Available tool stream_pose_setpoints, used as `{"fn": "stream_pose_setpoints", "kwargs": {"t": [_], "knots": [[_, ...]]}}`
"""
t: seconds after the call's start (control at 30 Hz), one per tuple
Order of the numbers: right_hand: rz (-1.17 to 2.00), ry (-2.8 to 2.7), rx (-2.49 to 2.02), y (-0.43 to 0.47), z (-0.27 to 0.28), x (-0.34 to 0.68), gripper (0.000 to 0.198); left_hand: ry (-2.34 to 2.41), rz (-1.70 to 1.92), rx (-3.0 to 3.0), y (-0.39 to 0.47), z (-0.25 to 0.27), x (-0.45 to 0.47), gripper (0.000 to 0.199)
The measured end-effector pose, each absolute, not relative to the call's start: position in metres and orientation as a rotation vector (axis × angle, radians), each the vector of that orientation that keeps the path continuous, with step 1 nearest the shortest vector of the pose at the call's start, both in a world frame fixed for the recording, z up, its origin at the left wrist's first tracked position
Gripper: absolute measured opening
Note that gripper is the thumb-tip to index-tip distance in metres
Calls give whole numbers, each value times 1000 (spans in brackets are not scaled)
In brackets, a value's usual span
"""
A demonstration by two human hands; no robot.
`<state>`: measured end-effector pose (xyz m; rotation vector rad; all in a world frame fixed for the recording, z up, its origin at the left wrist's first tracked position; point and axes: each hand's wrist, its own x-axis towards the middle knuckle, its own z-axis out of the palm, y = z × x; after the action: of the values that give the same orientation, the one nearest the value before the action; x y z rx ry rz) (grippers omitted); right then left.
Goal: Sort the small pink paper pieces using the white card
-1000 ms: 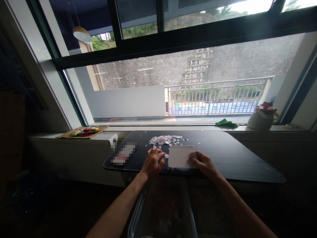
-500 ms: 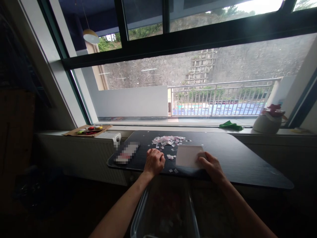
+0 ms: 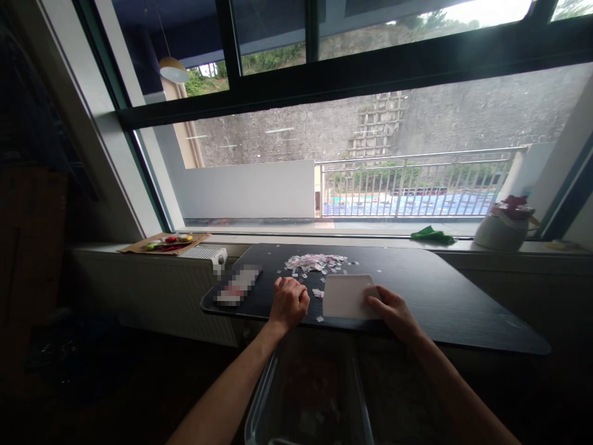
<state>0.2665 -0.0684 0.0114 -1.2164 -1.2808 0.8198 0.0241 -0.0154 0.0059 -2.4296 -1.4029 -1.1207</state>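
Head view: two hands counted, both mine. Right hand (image 3: 393, 308) grips one white board (image 3: 346, 296) by its right edge, at the near side of one dark table (image 3: 440, 296). Left hand (image 3: 290, 303): fingers curled in; whether they hold anything, I cannot tell. Between it and the board, one small clump of scraps (image 3: 317, 293); farther back, one large pile of scraps (image 3: 315, 263), pieces uncountable. Below, one clear box (image 3: 364, 408).
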Motion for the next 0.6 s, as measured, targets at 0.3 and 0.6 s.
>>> {"fn": "stream_pose_setpoints", "kwargs": {"t": [0.3,0.6], "knots": [[958,-1388,-1200,-71,18,263,31,-1423,-1103,-2440,-17,7,24,22],[935,-1304,-1152,-66,8,269,31,-1416,-1116,-2439,-16,7,24,21]]}}
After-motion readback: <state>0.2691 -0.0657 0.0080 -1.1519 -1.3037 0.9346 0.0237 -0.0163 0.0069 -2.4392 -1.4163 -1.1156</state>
